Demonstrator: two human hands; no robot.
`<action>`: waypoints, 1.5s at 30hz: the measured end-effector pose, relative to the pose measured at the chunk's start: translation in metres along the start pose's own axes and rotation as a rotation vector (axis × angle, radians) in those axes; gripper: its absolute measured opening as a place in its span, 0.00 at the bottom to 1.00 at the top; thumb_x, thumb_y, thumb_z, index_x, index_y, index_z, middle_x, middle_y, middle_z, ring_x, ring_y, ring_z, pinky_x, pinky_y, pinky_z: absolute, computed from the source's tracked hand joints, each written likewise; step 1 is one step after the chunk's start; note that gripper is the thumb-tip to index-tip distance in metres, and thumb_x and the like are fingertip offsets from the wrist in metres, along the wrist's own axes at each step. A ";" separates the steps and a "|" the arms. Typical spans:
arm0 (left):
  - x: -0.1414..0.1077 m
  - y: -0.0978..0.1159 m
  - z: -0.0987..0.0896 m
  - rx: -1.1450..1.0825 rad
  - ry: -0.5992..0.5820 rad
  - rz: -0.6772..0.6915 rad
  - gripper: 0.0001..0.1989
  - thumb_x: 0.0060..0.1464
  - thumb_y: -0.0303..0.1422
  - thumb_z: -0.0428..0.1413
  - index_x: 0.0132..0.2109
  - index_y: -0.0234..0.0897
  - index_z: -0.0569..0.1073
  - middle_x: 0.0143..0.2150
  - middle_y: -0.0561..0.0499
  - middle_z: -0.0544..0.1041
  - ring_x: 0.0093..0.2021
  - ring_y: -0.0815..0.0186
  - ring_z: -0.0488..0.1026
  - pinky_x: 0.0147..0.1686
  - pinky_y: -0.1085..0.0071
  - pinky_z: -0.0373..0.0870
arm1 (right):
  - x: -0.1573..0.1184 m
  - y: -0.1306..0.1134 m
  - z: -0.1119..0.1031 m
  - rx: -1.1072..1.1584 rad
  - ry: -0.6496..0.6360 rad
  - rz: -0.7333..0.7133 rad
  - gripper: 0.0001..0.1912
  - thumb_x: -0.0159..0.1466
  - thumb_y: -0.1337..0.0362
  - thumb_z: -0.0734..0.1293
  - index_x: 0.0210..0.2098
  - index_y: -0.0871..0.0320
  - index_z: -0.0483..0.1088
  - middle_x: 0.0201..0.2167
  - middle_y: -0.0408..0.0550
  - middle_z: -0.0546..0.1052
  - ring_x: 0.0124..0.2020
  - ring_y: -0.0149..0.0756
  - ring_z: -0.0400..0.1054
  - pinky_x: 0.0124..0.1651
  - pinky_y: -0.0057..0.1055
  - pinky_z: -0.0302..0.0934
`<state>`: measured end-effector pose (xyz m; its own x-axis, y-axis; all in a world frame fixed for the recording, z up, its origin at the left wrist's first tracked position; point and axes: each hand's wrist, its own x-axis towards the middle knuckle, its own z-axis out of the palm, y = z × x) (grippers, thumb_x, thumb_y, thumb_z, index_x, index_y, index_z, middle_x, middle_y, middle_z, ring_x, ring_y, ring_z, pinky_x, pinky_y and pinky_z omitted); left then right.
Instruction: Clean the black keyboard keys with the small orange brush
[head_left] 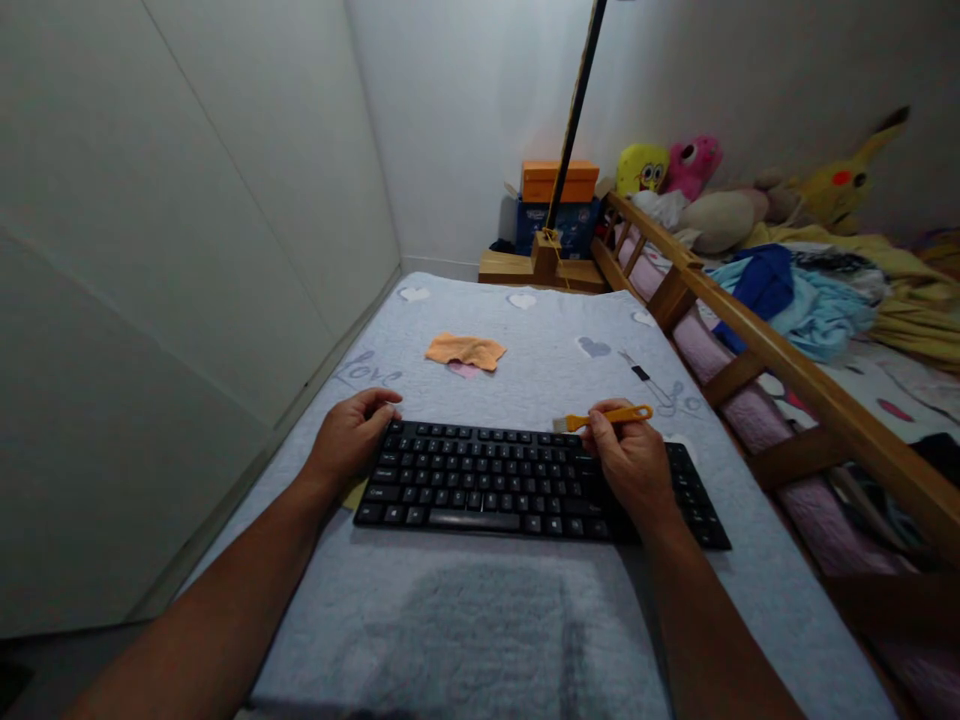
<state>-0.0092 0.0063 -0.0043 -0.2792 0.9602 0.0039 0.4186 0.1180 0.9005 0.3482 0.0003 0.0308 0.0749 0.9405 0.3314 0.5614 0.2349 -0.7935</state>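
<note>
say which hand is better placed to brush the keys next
Probably the right hand: it holds the brush near the far edge of the keyboard. The left hand is at the keyboard's left end, away from the brush.

This looks like a bedroom in a home. On the right is a bed [919, 395] with a wooden rail [694, 278] along its side. Stuffed and soft, SpongeBob [642, 166], a pink toy [696, 165] and Pikachu [840, 192] sit up there, near the wall [465, 130]. Blue cloth [761, 290] and a yellow blanket [915, 330] lie on the bed in a messy heap. In front, a pale blue cover [315, 620] is spread out, with hearts and the word "Love" on it. At the far end, an orange box [544, 183] sits on top of a blue box [581, 232].
</note>
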 end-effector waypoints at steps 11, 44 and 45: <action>0.002 -0.002 -0.001 0.026 0.001 0.011 0.18 0.49 0.44 0.58 0.43 0.37 0.80 0.33 0.49 0.82 0.32 0.60 0.76 0.33 0.67 0.69 | -0.007 0.004 -0.007 0.098 -0.073 0.051 0.14 0.68 0.52 0.62 0.31 0.54 0.69 0.17 0.39 0.72 0.19 0.34 0.68 0.27 0.30 0.61; 0.000 0.000 -0.001 0.012 -0.015 -0.003 0.19 0.50 0.44 0.58 0.44 0.36 0.79 0.34 0.49 0.81 0.31 0.61 0.75 0.33 0.66 0.69 | -0.009 0.002 0.002 -0.057 0.024 -0.103 0.15 0.70 0.55 0.60 0.31 0.54 0.70 0.18 0.39 0.72 0.20 0.35 0.69 0.28 0.30 0.60; 0.000 0.000 -0.001 0.016 -0.013 -0.005 0.19 0.50 0.44 0.58 0.44 0.36 0.79 0.34 0.49 0.81 0.31 0.61 0.75 0.33 0.66 0.69 | -0.009 0.003 0.003 -0.061 0.030 -0.110 0.15 0.70 0.55 0.60 0.32 0.54 0.70 0.18 0.40 0.73 0.21 0.35 0.70 0.29 0.30 0.61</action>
<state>-0.0098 0.0059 -0.0039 -0.2704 0.9627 -0.0064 0.4311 0.1270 0.8933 0.3463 -0.0071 0.0237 0.0338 0.9020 0.4304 0.6169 0.3200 -0.7191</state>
